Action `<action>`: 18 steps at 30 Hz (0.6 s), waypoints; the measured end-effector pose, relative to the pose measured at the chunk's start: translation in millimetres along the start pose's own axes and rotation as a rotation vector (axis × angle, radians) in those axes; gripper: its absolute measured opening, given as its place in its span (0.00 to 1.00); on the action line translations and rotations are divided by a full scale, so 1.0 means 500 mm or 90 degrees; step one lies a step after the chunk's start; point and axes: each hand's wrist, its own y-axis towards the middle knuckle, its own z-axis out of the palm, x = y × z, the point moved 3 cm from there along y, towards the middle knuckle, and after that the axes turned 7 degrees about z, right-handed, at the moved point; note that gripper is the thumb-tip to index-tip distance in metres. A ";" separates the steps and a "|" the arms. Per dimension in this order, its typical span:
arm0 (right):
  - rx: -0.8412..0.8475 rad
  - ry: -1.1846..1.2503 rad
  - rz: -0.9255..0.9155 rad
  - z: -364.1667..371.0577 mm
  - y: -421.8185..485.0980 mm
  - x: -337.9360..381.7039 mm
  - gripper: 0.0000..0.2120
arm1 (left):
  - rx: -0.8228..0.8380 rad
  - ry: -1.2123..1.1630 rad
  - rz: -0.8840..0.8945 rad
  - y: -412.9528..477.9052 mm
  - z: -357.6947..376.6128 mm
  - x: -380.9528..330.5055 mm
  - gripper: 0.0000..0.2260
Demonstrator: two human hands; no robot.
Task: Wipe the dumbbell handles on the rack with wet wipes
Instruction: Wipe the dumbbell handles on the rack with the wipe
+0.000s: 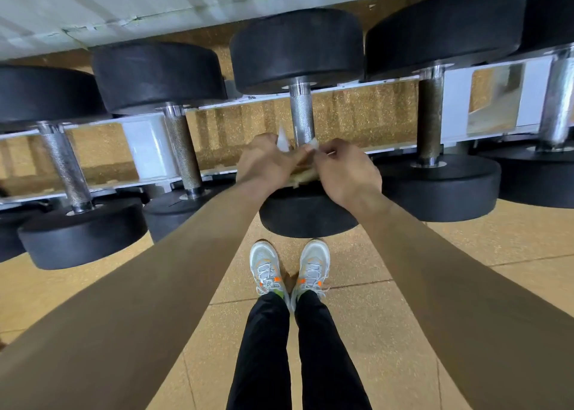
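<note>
The person stood facing the rack [146, 148], both arms stretched out to the middle dumbbell [296, 49]. The left hand [264, 161] and the right hand [348, 173] met at the near end of its knurled steel handle [301, 114], just above the closer black weight. Between them was a white wet wipe [282, 141]: the left hand's fingers were curled round one part, with a corner sticking up, and the right hand pinched another bit between thumb and fingertips right against the bar. Something crumpled and yellowish [302, 173] showed low between the two hands; I could not tell what it was. Other dumbbells lay on the rack to either side, their handles bare. Below, pale shoes [267, 270] with orange marks stood together on the tan floor [388, 332].
</note>
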 end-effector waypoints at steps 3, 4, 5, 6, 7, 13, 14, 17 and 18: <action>0.071 0.062 -0.036 -0.012 0.004 -0.008 0.12 | 0.051 -0.307 -0.069 -0.022 -0.013 0.013 0.11; 0.074 0.089 -0.051 -0.017 0.008 -0.012 0.08 | 0.083 -0.389 -0.086 -0.028 -0.017 0.017 0.10; 0.069 0.111 -0.064 -0.023 0.012 -0.015 0.04 | 0.109 -0.459 -0.094 -0.032 -0.022 0.022 0.11; 0.062 0.138 -0.070 -0.028 0.016 -0.018 0.06 | 0.136 -0.509 -0.091 -0.036 -0.027 0.024 0.12; 0.056 0.179 -0.067 -0.034 0.019 -0.019 0.08 | 0.162 -0.526 -0.076 -0.039 -0.030 0.026 0.14; 0.101 0.520 -0.013 -0.063 0.004 -0.011 0.09 | 0.129 -0.275 0.092 -0.046 -0.047 0.026 0.09; 0.095 0.538 -0.022 -0.062 0.000 -0.009 0.08 | 0.075 -0.181 0.115 -0.044 -0.047 0.021 0.05; -0.005 0.438 -0.036 -0.058 0.001 -0.006 0.03 | -0.015 0.005 0.155 -0.035 -0.034 0.011 0.11; -0.043 0.384 -0.039 -0.059 0.005 -0.005 0.03 | -0.012 0.038 0.150 -0.029 -0.027 0.013 0.14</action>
